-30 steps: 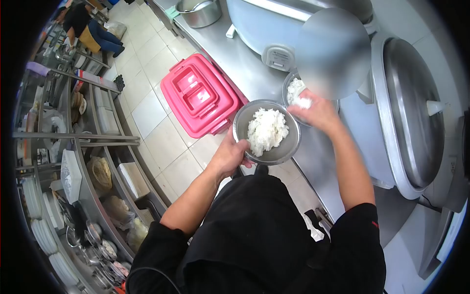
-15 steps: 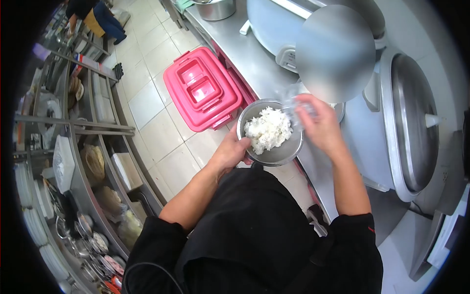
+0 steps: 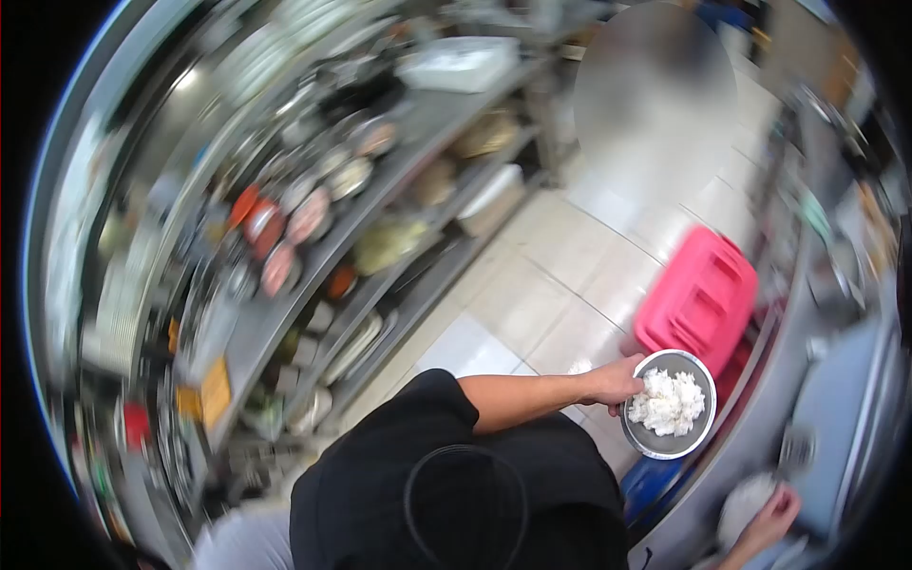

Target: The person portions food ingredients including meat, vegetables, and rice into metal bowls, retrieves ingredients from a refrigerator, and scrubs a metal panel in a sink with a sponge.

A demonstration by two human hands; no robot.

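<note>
A metal bowl [image 3: 706, 418] with white rice [image 3: 668, 403] in it is held at its left rim by my left hand [image 3: 613, 383]. My right hand [image 3: 779, 513] is at the lower right with its fingers curled, over a second round container [image 3: 746, 503] that looks whitish inside. Blur hides whether anything is between the right fingers. The two hands are apart, and the right one does not touch the metal bowl.
A pink lidded bin [image 3: 698, 299] stands on the tiled floor beyond the bowl. The steel counter [image 3: 708, 503] runs along the right, with a large light-blue appliance [image 3: 841, 418]. Steel shelving [image 3: 351, 228] with dishes and food containers fills the left.
The view has swung left toward the shelving. My left hand still holds the bowl of rice. My right hand, which held something clear beside the bowl, has moved away from it to the other container.
</note>
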